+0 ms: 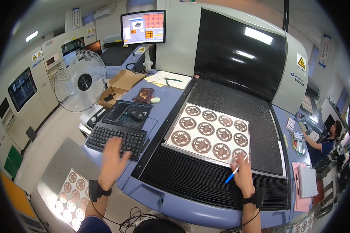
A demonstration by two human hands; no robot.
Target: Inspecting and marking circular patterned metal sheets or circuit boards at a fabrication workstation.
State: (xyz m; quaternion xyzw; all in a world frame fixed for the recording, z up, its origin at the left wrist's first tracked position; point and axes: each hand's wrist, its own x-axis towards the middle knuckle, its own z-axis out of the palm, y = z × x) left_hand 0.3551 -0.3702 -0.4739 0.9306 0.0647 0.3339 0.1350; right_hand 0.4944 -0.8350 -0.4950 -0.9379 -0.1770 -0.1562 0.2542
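Note:
My left hand (113, 161), slightly blurred, is over the near edge of a black keyboard (114, 139). Its fingers are stretched out and the thumb stands apart, with nothing held. My right hand (243, 175) is closed around a white pen with a blue end (230, 178), the blue end pointing down and left. That hand is at the near right corner of a pale panel (215, 129) printed with rows of dark round patterns. The panel lies flat on the black machine bed (260, 147). Both wrists wear black bands with cables.
Behind the bed rises a machine with a dark glossy hood (237, 54). A monitor (144, 27), fan (80, 80), mouse (137, 114), cardboard box (122, 83) and green-handled pliers (173, 80) are to the left. Another panel (72, 196) lies lower left. At right, a person (326, 143) sits beyond papers (307, 182).

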